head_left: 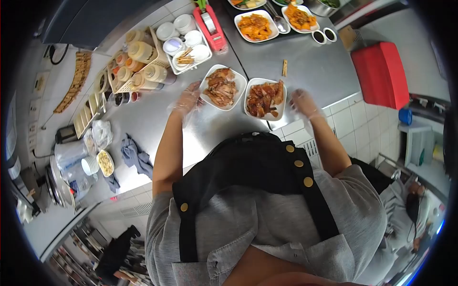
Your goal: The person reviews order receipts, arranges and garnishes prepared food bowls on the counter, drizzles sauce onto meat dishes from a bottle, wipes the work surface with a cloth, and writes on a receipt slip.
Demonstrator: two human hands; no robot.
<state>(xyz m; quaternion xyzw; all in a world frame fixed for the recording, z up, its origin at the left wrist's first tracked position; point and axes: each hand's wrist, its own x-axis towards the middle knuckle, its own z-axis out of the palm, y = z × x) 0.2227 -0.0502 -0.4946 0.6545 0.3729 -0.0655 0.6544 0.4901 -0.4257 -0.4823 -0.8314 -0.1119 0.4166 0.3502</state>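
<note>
Two white square bowls of browned, sliced meat stand side by side on the steel counter. The left bowl (pixel 223 87) has my left hand (pixel 189 98) at its left side, in a clear plastic glove, fingers near the rim. Just right of the right bowl (pixel 265 99) is my right hand (pixel 303 103), also gloved, its fingers bent and a little apart from the bowl. Whether either hand touches a bowl is hard to tell. The fingers of my left hand are partly blurred by the glove.
Sauce bottles (pixel 142 51) in a basket and a crate of small white dishes (pixel 187 46) stand at the upper left. A red tape dispenser (pixel 210 28) is beside them. Trays with orange food (pixel 255 26) lie at the back. Other people are at the lower edges.
</note>
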